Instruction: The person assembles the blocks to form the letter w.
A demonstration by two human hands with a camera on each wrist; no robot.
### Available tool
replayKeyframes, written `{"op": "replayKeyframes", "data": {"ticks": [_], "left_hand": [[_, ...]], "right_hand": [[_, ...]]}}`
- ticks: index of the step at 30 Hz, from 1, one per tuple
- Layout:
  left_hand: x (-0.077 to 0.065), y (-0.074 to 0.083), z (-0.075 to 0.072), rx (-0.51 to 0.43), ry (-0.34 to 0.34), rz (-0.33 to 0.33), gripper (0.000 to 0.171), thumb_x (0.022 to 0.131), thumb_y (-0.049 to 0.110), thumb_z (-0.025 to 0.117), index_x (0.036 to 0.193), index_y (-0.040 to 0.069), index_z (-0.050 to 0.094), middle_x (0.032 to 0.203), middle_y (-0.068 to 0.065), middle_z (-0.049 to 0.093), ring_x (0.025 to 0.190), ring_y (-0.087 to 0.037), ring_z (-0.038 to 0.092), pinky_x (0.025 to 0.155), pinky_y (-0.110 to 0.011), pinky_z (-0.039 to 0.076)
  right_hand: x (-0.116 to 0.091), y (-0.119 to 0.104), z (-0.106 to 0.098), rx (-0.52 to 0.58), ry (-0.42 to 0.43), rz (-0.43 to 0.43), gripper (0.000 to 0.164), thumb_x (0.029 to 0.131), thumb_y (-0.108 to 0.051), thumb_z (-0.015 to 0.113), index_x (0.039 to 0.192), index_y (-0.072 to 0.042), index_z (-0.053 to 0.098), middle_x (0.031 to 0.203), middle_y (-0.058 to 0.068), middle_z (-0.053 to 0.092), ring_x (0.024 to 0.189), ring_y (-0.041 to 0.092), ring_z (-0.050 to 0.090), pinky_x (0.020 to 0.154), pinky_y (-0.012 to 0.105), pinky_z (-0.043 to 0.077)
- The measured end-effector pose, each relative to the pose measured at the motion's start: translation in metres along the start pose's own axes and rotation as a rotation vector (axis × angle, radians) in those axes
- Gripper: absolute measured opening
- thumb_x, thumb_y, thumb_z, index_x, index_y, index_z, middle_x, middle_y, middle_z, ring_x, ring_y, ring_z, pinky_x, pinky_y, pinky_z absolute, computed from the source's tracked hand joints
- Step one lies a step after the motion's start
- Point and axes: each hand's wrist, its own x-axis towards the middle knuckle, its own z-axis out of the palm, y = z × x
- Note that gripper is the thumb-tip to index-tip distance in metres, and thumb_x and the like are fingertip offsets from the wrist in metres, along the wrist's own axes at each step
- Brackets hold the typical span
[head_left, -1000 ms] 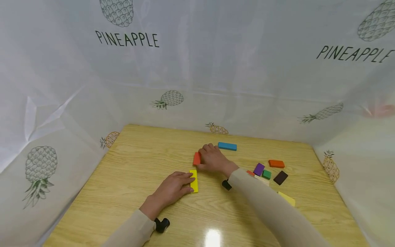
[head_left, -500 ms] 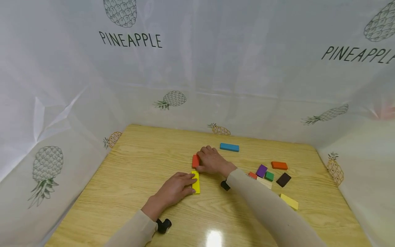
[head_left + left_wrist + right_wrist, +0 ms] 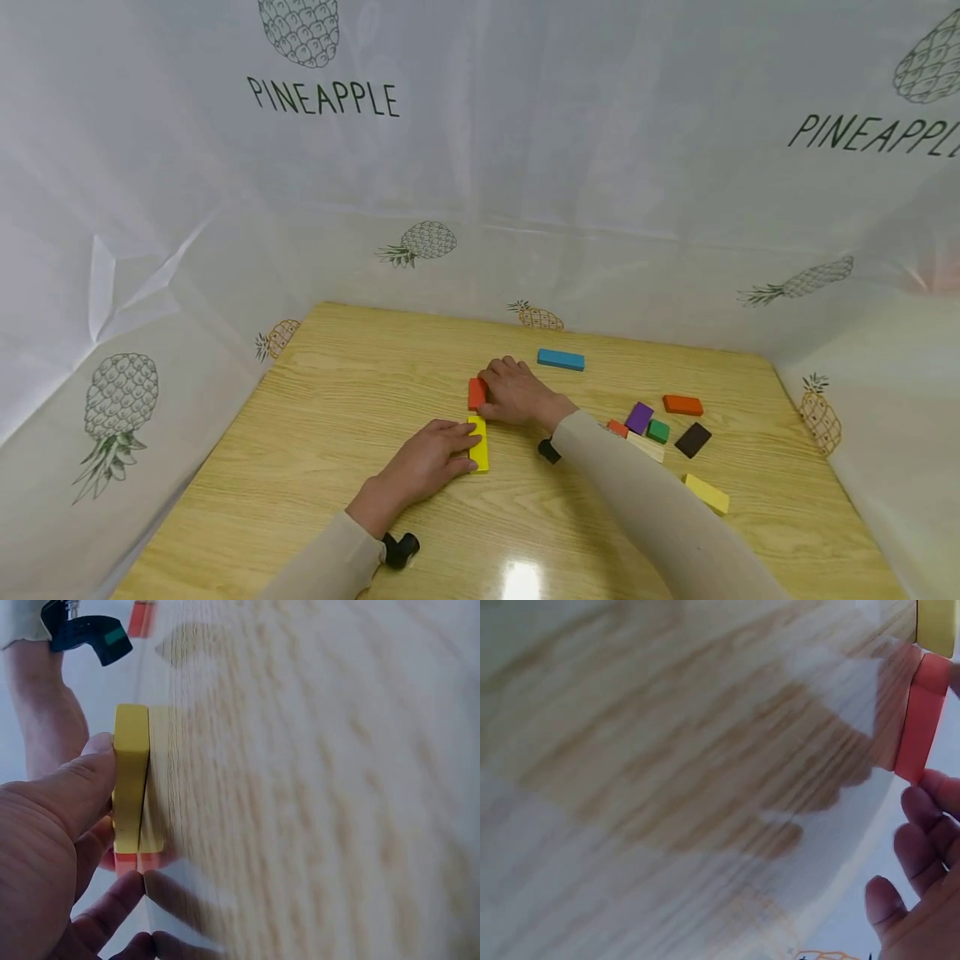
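A yellow block (image 3: 478,450) lies lengthwise on the table, its long side facing my left hand (image 3: 423,462). The left thumb and fingers hold it; in the left wrist view the thumb tip rests against the yellow block (image 3: 131,776). Just beyond its far end is a red block (image 3: 476,394), almost in line with it. My right hand (image 3: 517,392) grips this one between thumb and fingertips, partly covering its right side. In the right wrist view the red block (image 3: 922,716) sits end to end with the yellow one, a thin gap showing between them.
A blue block (image 3: 561,360) lies behind the right hand. To the right are a purple block (image 3: 640,417), a green one (image 3: 657,431), an orange-red one (image 3: 682,405), a dark brown one (image 3: 693,440) and a second yellow one (image 3: 706,494). A pineapple-print curtain (image 3: 480,167) surrounds the table.
My right hand has drawn the red block nearer to the yellow block's far end, narrowing the gap. The left hand keeps its place on the yellow block. The head view has shifted slightly.
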Motion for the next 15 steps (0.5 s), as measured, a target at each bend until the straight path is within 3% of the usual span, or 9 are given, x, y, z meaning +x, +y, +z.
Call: {"op": "replayKeyframes", "data": {"ticks": [5, 15], "left_hand": [[0.0009, 0.0003, -0.0010, -0.012, -0.016, -0.011, 0.048, 0.106, 0.038, 0.064, 0.148, 0.016, 0.064, 0.158, -0.001, 0.055, 0.146, -0.027, 0.050, 0.119, -0.048, 0.045], [0.0007, 0.0010, -0.0026, -0.024, -0.014, -0.012, 0.048, 0.106, 0.037, 0.065, 0.148, 0.013, 0.064, 0.158, -0.003, 0.056, 0.146, -0.028, 0.050, 0.119, -0.048, 0.045]], "right_hand": [[-0.0031, 0.0014, -0.0005, 0.058, 0.013, 0.027, 0.052, 0.110, -0.045, 0.049, 0.149, -0.011, 0.059, 0.142, 0.008, 0.058, 0.120, 0.026, 0.050, 0.106, 0.048, 0.045], [-0.0077, -0.0005, -0.0003, 0.098, 0.006, -0.018, 0.050, 0.110, -0.044, 0.055, 0.147, -0.012, 0.061, 0.141, 0.007, 0.060, 0.121, 0.026, 0.051, 0.106, 0.048, 0.047]]}}
